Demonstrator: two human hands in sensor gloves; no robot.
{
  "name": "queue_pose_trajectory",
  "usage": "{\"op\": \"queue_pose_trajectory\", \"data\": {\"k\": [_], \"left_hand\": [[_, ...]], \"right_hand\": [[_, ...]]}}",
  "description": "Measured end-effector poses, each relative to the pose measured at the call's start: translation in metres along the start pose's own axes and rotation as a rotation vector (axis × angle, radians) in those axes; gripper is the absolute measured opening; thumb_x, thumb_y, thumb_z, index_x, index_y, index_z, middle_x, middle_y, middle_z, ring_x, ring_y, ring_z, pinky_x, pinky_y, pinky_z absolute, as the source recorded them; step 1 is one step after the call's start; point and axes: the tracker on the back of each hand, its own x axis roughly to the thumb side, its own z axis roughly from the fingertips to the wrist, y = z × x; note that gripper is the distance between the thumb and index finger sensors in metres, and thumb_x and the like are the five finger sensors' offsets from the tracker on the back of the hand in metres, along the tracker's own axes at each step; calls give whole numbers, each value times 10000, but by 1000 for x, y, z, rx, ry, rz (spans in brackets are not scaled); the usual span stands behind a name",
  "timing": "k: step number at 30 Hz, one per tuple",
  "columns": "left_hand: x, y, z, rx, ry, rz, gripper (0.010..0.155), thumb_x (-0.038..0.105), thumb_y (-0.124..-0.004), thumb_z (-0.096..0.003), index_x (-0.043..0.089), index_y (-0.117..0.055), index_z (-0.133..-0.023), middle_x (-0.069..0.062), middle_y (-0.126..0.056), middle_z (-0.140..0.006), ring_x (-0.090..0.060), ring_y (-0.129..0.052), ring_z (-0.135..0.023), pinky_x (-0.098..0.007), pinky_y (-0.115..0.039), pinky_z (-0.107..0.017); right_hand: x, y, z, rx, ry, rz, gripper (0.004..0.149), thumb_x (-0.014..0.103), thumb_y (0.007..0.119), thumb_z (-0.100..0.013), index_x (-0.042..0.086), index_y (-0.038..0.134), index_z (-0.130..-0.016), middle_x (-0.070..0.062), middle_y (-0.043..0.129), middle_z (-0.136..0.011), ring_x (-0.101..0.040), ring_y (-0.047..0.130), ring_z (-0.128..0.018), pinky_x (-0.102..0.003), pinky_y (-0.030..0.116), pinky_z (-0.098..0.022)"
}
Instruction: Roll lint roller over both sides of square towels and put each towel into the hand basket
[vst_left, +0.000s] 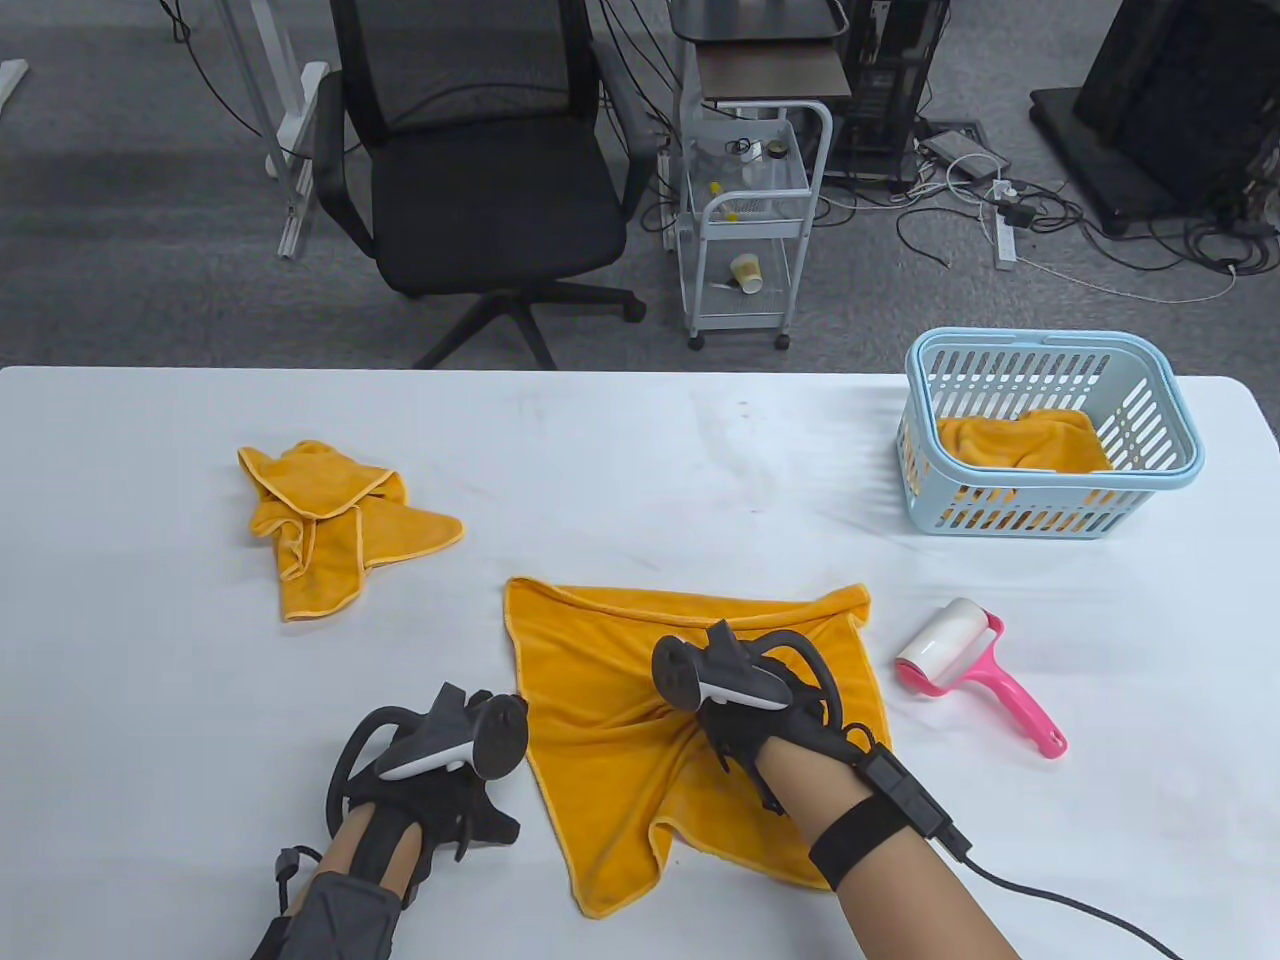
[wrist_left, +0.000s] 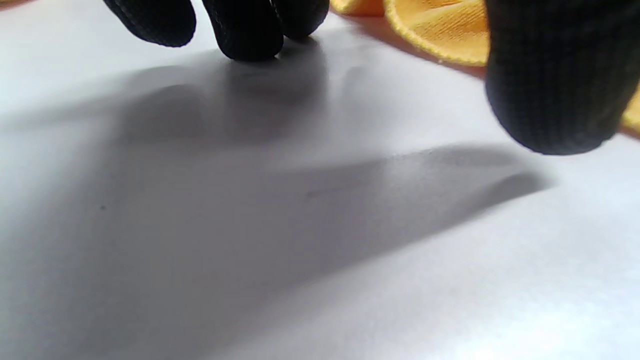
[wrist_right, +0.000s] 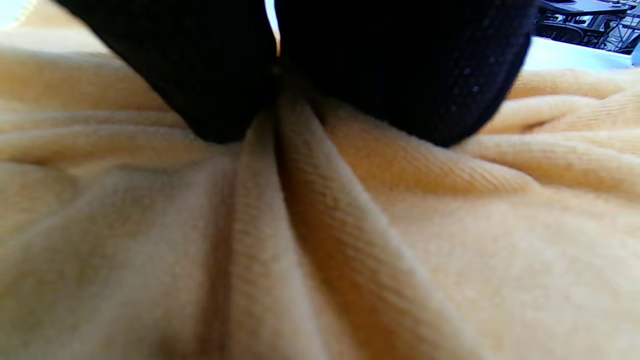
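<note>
Low in the middle of the table view, the spread orange towel (vst_left: 690, 700) lies on the white counter (vst_left: 640, 470), and the right hand (vst_left: 745, 715) has its fingers (wrist_right: 405, 75) pinched together on a gathered ridge of cloth at its centre. The left hand (vst_left: 440, 790) rests just left of the towel's edge, fingers (wrist_left: 245, 30) relaxed and holding nothing. The towel looks light, limp and easily bunched, so it will likely sag from a centre pinch; the crumpled towel (vst_left: 330, 520) waits upper left, the lint roller (vst_left: 975, 675) and basket (vst_left: 1050, 440) to the right.
</note>
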Motion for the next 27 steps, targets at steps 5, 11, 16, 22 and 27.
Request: {"op": "queue_pose_trajectory", "data": {"k": [5,11,16,22,27], "left_hand": [[0,0,0,-1,0,3,1080,664,-914,-290,312,-264,-1077,-122,-344,-1225,-456,-550,-1073,-714,-506,-738],[-1,0,0,-1,1,7,1072,663,-914,-292,311,-277,-1079,-117,-345,-1225,-448,-550,-1073,-715,-504,-738],[-1,0,0,3,2,17,1044,668,-893,-307,310,-290,-1081,-113,-347,-1225,-446,-550,-1072,-714,-503,-738],[-2,0,-1,3,4,16,1040,664,-894,-309,306,-297,-1082,-113,-344,-1224,-446,-546,-1070,-713,-501,-738],[-3,0,0,2,0,26,1038,662,-896,-309,304,-304,-1083,-112,-342,-1224,-446,-539,-1070,-714,-498,-738]], "right_hand": [[-34,-28,16,-97,37,-170,464,309,882,-483,226,701,-902,-110,816,-849,-272,1023,-477,-454,902,-326],[-84,-88,46,-301,119,-321,460,265,874,-492,314,762,-936,-104,783,-878,-257,1013,-412,-436,890,-284],[-143,-150,78,-554,320,-475,402,263,915,-479,245,852,-875,-97,781,-888,-255,1010,-455,-446,896,-333],[-220,-198,110,-864,616,-768,435,287,935,-473,194,840,-886,-100,742,-924,-234,1026,-604,-436,938,-447],[-273,-213,119,-1010,752,-934,513,312,898,-492,178,747,-964,-119,628,-999,-232,971,-749,-401,923,-551]]}}
